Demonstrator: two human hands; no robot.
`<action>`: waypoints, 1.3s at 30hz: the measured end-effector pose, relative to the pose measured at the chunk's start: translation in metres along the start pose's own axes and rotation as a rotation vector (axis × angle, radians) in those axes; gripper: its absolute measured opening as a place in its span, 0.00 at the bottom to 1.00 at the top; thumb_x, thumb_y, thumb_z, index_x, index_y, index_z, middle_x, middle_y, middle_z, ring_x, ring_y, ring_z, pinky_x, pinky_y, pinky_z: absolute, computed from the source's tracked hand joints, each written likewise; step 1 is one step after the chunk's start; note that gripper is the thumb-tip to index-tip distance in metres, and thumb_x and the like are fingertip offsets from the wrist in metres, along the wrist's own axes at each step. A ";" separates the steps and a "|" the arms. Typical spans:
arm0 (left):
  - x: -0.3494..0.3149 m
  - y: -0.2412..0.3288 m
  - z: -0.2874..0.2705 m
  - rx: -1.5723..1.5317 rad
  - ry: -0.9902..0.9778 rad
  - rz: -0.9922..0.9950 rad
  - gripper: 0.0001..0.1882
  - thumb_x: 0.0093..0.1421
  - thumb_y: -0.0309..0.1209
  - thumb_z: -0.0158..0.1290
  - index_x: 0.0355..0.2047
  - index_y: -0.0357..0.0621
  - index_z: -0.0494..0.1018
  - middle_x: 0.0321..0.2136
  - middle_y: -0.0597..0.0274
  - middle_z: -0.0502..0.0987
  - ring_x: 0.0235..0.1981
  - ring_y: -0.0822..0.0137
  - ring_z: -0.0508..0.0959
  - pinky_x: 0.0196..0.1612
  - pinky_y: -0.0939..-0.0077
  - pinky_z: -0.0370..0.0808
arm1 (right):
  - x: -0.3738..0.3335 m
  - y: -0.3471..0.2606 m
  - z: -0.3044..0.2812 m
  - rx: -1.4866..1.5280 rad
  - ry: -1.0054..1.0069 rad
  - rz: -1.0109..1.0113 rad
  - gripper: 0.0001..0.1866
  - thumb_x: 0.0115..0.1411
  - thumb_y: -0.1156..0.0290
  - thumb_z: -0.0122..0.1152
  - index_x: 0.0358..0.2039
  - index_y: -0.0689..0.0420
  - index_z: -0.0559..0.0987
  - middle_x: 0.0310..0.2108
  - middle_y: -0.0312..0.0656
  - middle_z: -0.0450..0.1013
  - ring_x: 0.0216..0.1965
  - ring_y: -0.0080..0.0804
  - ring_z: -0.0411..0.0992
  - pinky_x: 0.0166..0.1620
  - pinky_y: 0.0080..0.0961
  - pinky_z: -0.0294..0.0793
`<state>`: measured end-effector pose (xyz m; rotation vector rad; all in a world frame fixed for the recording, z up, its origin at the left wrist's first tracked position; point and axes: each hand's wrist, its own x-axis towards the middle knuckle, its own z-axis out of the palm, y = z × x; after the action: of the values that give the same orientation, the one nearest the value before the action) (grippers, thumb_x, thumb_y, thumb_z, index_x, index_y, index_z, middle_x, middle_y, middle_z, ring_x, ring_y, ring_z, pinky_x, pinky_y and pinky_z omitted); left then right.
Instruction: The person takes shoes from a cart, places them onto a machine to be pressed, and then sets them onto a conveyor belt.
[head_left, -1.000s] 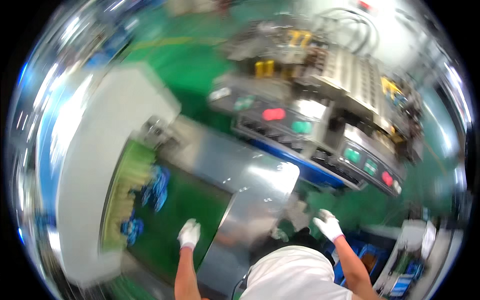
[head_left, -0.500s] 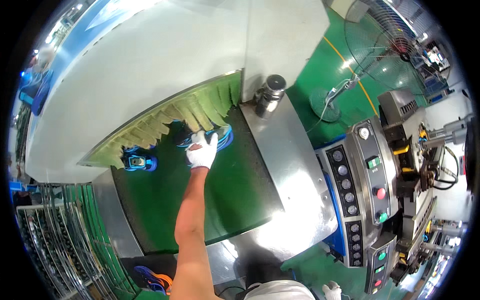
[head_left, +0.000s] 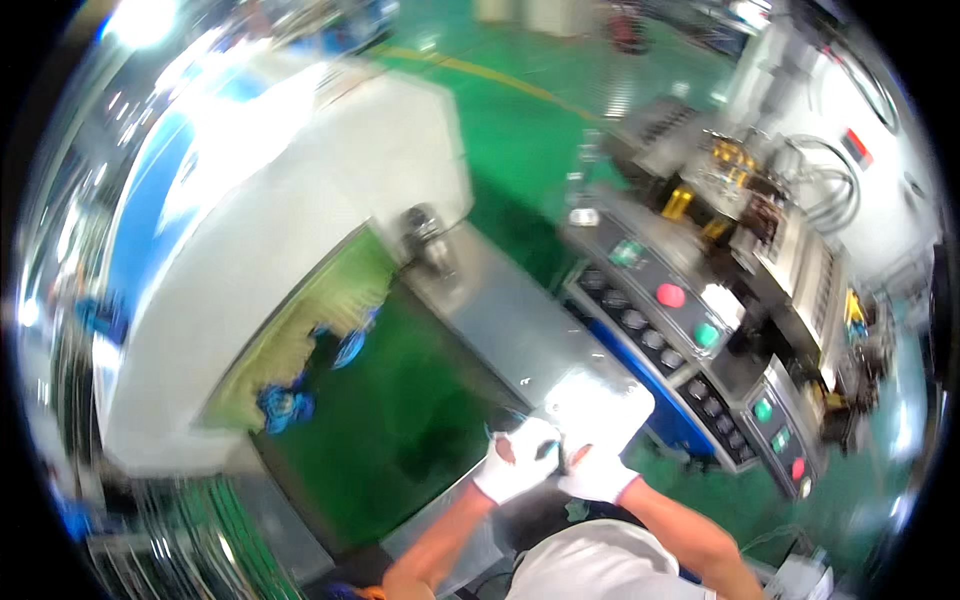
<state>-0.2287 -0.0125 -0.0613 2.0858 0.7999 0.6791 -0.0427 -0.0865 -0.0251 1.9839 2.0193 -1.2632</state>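
In front of my body, over the near metal edge of the conveyor, my white-gloved hands are close together. My left hand [head_left: 517, 462] is closed around something dark with a trace of blue, too smeared to name. Facing it, my right hand [head_left: 597, 473] has its fingers curled in at the same spot; what they grip is hidden. A blue shoe [head_left: 285, 405] stands on the green conveyor belt [head_left: 400, 440] at the left of the machine opening. Farther right, another blue and dark shoe [head_left: 350, 346] sits partly under the yellow-green strip curtain [head_left: 290, 345].
The big white machine housing [head_left: 270, 210] rises beyond the belt. A bare metal ledge [head_left: 500, 310] borders it on the right. Next to that stands a control panel [head_left: 650, 290] with dials and coloured buttons. Metal racks [head_left: 190, 540] are at the lower left.
My left hand has left the shoe at the curtain and drawn back toward my body. My right hand has come up to meet it. The view has turned right and is blurred.
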 end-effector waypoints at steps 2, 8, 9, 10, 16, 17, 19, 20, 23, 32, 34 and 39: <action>0.019 0.046 0.016 -0.078 -0.021 -0.022 0.10 0.55 0.28 0.64 0.37 0.42 0.81 0.36 0.53 0.82 0.39 0.52 0.83 0.44 0.62 0.79 | 0.001 0.022 -0.015 -0.081 -0.213 0.088 0.33 0.54 0.55 0.68 0.54 0.66 0.76 0.43 0.59 0.80 0.47 0.53 0.79 0.50 0.39 0.78; 0.126 0.139 0.031 -0.217 0.089 0.358 0.31 0.51 0.18 0.66 0.57 0.38 0.71 0.57 0.50 0.73 0.43 0.65 0.80 0.44 0.72 0.81 | -0.103 0.105 -0.046 1.126 0.283 0.108 0.33 0.55 0.56 0.76 0.56 0.61 0.77 0.42 0.43 0.81 0.42 0.33 0.78 0.48 0.33 0.78; 0.148 0.147 0.027 -0.037 0.124 0.410 0.30 0.54 0.18 0.63 0.58 0.38 0.70 0.59 0.50 0.71 0.47 0.64 0.79 0.48 0.71 0.80 | -0.122 0.116 -0.049 1.338 0.388 0.000 0.38 0.56 0.62 0.77 0.63 0.61 0.72 0.53 0.39 0.76 0.52 0.29 0.74 0.56 0.29 0.74; 0.164 0.164 0.028 -0.130 0.192 0.357 0.30 0.56 0.17 0.59 0.60 0.37 0.69 0.58 0.50 0.71 0.49 0.62 0.79 0.52 0.70 0.79 | -0.135 0.125 -0.059 1.627 0.356 -0.160 0.42 0.55 0.69 0.76 0.68 0.62 0.66 0.61 0.41 0.71 0.58 0.31 0.70 0.61 0.28 0.70; 0.233 0.140 0.070 -0.093 0.260 0.169 0.30 0.62 0.20 0.59 0.64 0.34 0.64 0.59 0.47 0.70 0.55 0.55 0.77 0.56 0.64 0.79 | -0.205 0.203 -0.080 2.105 0.516 -0.389 0.41 0.54 0.76 0.69 0.68 0.65 0.65 0.59 0.57 0.73 0.55 0.48 0.77 0.59 0.45 0.78; 0.244 0.133 0.079 -0.098 0.241 0.150 0.30 0.63 0.21 0.59 0.64 0.34 0.64 0.58 0.47 0.71 0.56 0.55 0.77 0.57 0.64 0.78 | -0.207 0.213 -0.082 2.128 0.500 -0.436 0.43 0.53 0.72 0.69 0.69 0.65 0.63 0.60 0.60 0.71 0.57 0.55 0.75 0.61 0.50 0.76; 0.259 0.132 0.100 -0.133 0.189 0.061 0.26 0.66 0.21 0.55 0.64 0.34 0.64 0.60 0.50 0.71 0.57 0.58 0.77 0.57 0.68 0.76 | -0.216 0.230 -0.088 2.141 0.528 -0.476 0.47 0.52 0.67 0.70 0.70 0.65 0.61 0.61 0.63 0.69 0.58 0.63 0.73 0.62 0.55 0.74; 0.267 0.133 0.107 -0.112 0.169 0.025 0.27 0.66 0.22 0.55 0.65 0.34 0.64 0.59 0.49 0.72 0.57 0.58 0.77 0.58 0.67 0.76 | -0.221 0.233 -0.093 2.132 0.565 -0.483 0.48 0.51 0.66 0.71 0.70 0.65 0.61 0.61 0.63 0.70 0.58 0.63 0.73 0.62 0.56 0.74; 0.290 0.133 0.115 -0.110 0.140 0.025 0.28 0.67 0.22 0.54 0.66 0.35 0.63 0.60 0.47 0.72 0.60 0.56 0.76 0.61 0.65 0.75 | -0.232 0.231 -0.106 2.107 0.666 -0.512 0.52 0.48 0.60 0.74 0.70 0.65 0.61 0.59 0.64 0.70 0.57 0.64 0.73 0.61 0.56 0.75; 0.337 0.141 0.105 -0.094 0.112 0.100 0.30 0.67 0.26 0.55 0.68 0.34 0.61 0.63 0.43 0.70 0.63 0.53 0.73 0.65 0.61 0.71 | -0.205 0.230 -0.089 2.168 0.865 -0.516 0.33 0.56 0.72 0.62 0.63 0.68 0.70 0.55 0.53 0.77 0.53 0.45 0.79 0.57 0.43 0.80; 0.346 0.133 0.103 -0.078 0.132 0.120 0.31 0.66 0.29 0.58 0.67 0.34 0.62 0.62 0.44 0.70 0.61 0.51 0.75 0.64 0.61 0.72 | -0.202 0.215 -0.099 2.179 0.913 -0.491 0.29 0.57 0.76 0.58 0.61 0.69 0.72 0.54 0.53 0.77 0.52 0.43 0.79 0.56 0.41 0.81; 0.372 0.124 0.101 0.002 0.137 0.201 0.31 0.66 0.33 0.59 0.66 0.36 0.64 0.62 0.41 0.69 0.63 0.47 0.72 0.65 0.59 0.71 | -0.194 0.208 -0.110 2.180 0.918 -0.371 0.26 0.58 0.80 0.54 0.59 0.68 0.73 0.50 0.50 0.79 0.46 0.40 0.81 0.50 0.38 0.84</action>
<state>0.1237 0.1485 0.0554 2.1582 0.6700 0.9390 0.2233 -0.2147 0.0493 2.7321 -0.0700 -4.2890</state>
